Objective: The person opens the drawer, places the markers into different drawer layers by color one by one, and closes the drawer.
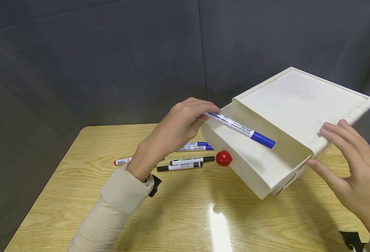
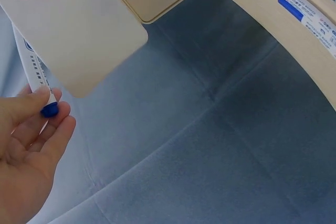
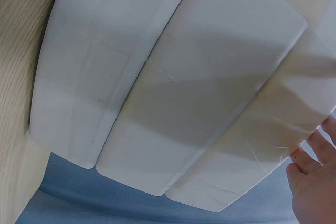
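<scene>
A white marker with a blue cap (image 1: 236, 127) is pinched between thumb and fingers of my left hand (image 1: 182, 120). It is held at its rear end, with the cap pointing right over the pulled-out top drawer (image 1: 245, 175). In the left wrist view, the blue tail end of the marker (image 2: 35, 72) sticks out at the fingertips. A round red knob (image 1: 223, 158) sits on the drawer front. My right hand (image 1: 356, 171) touches the near right edge of the white drawer cabinet (image 1: 298, 105), fingers extended onto its top, thumb at the side.
On the wooden table (image 1: 87, 196) behind my left forearm lie several markers: blue-capped markers (image 1: 194, 148), black-capped markers (image 1: 185, 166) and a red-capped marker (image 1: 122, 161). In the right wrist view the cabinet's side (image 3: 199, 87) shows stacked tiers. A dark curtain (image 1: 109, 63) hangs behind.
</scene>
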### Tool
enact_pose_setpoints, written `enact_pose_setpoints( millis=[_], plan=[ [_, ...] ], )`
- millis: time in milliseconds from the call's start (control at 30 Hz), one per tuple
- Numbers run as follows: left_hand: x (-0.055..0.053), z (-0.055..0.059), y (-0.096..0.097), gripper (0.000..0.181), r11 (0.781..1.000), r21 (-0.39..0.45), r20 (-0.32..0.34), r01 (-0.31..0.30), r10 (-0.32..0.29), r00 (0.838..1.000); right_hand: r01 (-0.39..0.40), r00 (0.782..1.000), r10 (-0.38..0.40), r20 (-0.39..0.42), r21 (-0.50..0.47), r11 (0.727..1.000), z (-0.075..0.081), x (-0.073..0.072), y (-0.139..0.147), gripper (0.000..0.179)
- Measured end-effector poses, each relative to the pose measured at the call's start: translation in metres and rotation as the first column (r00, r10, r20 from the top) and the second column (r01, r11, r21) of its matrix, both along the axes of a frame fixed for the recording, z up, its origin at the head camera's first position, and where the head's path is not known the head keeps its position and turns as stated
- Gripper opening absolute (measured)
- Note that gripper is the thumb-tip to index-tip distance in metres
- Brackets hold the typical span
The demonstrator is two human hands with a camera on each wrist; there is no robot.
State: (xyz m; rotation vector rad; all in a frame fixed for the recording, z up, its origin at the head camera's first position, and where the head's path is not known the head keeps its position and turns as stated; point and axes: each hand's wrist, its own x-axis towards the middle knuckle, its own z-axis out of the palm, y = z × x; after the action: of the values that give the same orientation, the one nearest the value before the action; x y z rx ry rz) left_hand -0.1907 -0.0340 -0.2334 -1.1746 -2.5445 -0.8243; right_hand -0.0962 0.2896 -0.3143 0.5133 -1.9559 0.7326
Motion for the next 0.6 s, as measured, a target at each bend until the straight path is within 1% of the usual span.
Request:
enact_pose_setpoints(
  millis=[167, 400, 500, 600],
  plan=[
    [-0.0001, 0.0008, 0.0029, 0.031, 0.999, -0.026, 0.005, 0.039, -0.039, 0.999, 0.001, 1.000, -0.001, 0.001, -0.001, 1.000, 0.0002, 0.0003, -0.0002, 0.075],
    [-0.0011, 0.0027, 0.0056, 0.032, 0.994, -0.073, 0.027, 0.075, -0.073, 0.997, -0.003, 1.000, 0.003, -0.005, -0.006, 1.000, 0.0003, 0.0001, -0.0005, 0.075],
    [-0.0014, 0.0035, 0.0070, 0.032, 0.992, -0.085, 0.028, 0.097, -0.095, 0.995, -0.002, 1.000, 0.002, -0.007, -0.003, 1.000, 0.0003, 0.0001, -0.0002, 0.075],
    [-0.0011, 0.0044, 0.0087, 0.032, 0.989, -0.098, 0.028, 0.106, -0.104, 0.994, -0.001, 1.000, 0.001, -0.009, -0.002, 1.000, 0.0005, 0.0001, -0.0001, 0.075]
  ],
)
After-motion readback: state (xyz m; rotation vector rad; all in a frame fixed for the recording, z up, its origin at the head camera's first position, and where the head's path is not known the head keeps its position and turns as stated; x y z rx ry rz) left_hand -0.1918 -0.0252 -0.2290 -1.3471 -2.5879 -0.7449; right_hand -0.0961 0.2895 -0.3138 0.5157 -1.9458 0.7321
